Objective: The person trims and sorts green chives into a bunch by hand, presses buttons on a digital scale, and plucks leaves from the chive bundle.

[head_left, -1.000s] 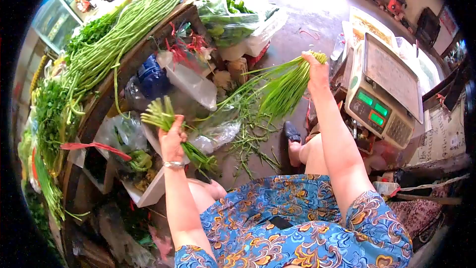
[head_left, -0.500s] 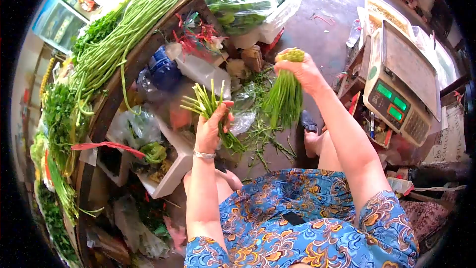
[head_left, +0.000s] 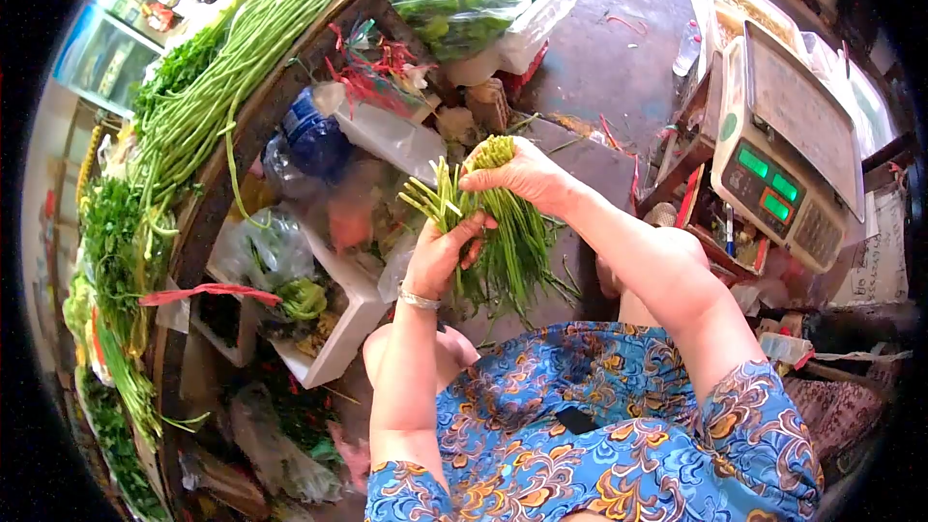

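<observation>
My left hand (head_left: 449, 249) is closed around a small bunch of green stalks (head_left: 440, 195), their pale cut ends fanning out up and to the left. My right hand (head_left: 527, 177) grips a thicker bunch of thin green stems (head_left: 514, 242), its yellow-green ends gathered tightly at the top and its long dark strands hanging down. Both hands are close together in front of my knees, and the two bunches overlap there. The lower strands hide part of the floor behind them.
Long beans (head_left: 227, 77) and leafy greens (head_left: 116, 222) lie along the curved counter at left. Below are a white foam box (head_left: 333, 329) and a blue jug (head_left: 314, 130). A lit scale (head_left: 773, 174) stands at right; a bag of green vegetables (head_left: 454, 14) sits ahead.
My right hand has brought its bunch down and left, beside the stalks in my left hand. My left hand has shifted slightly right.
</observation>
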`<state>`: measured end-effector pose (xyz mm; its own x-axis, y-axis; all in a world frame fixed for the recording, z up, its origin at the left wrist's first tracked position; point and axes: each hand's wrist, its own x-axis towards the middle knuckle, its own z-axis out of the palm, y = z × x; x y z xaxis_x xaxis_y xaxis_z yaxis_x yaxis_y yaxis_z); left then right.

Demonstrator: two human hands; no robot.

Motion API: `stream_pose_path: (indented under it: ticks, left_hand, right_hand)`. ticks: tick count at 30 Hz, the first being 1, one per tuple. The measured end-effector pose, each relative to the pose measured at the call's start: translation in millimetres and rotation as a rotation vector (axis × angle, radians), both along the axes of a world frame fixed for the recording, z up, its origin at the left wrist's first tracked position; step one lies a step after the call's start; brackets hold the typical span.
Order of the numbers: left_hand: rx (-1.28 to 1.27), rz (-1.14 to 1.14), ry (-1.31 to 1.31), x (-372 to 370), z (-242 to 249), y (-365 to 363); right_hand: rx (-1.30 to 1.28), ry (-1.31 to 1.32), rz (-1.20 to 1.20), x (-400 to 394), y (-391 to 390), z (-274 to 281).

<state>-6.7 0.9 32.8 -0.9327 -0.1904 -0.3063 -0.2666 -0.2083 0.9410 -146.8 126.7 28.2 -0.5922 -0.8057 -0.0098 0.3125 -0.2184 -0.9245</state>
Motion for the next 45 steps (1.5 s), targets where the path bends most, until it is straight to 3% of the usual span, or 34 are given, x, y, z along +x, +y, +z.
stream_pose_path:
  ticks: [5, 7, 15, 17, 19, 21, 26, 31, 35, 40, 45]
  left_hand:
    - [0.023, 0.090, -0.011, 2.1, 2.4, 2.0]
    - [-0.068, 0.135, -0.014, 3.5, -3.6, -7.2]
    - [-0.192, 0.228, 0.042, 13.8, -8.0, -23.5]
    - [-0.297, 0.231, -0.072, 18.3, -10.7, -39.4]
    - [-0.243, 0.384, 0.047, 22.7, -13.2, -54.3]
    - [-0.249, 0.457, 0.052, 30.2, -7.3, -65.6]
    - [-0.240, 0.343, 0.082, 24.5, -18.5, -60.3]
    - [-0.099, 0.147, 0.072, 12.4, -0.4, -25.3]
    - [-0.227, 0.163, 0.070, 4.0, -4.4, -26.1]
    - [-0.157, 0.191, 0.113, -2.1, -8.9, -17.4]
    - [-0.247, 0.195, 0.153, -8.5, -3.8, -0.3]
  right_hand:
    - [0.017, 0.011, -0.073, 1.7, -0.3, -1.7]
    - [0.007, 0.136, -0.247, -3.5, 0.6, 2.5]
    - [-0.017, 0.024, -0.485, -44.7, 37.1, 0.1]
    - [-0.013, 0.083, -0.597, -61.6, 51.6, -2.5]
    - [-0.092, -0.078, -0.686, -79.0, 75.3, 3.4]
    - [-0.161, -0.082, -0.708, -94.1, 95.9, 8.0]
    - [-0.042, 0.085, -0.638, -85.1, 89.6, -3.1]
    - [-0.023, 0.031, -0.470, -67.0, 73.6, 13.9]
    - [-0.037, 0.049, -0.430, -59.9, 68.6, 20.4]
    - [-0.079, -0.044, -0.363, -52.8, 63.7, 22.5]
    - [-0.062, -0.106, -0.307, -37.1, 46.2, 16.1]
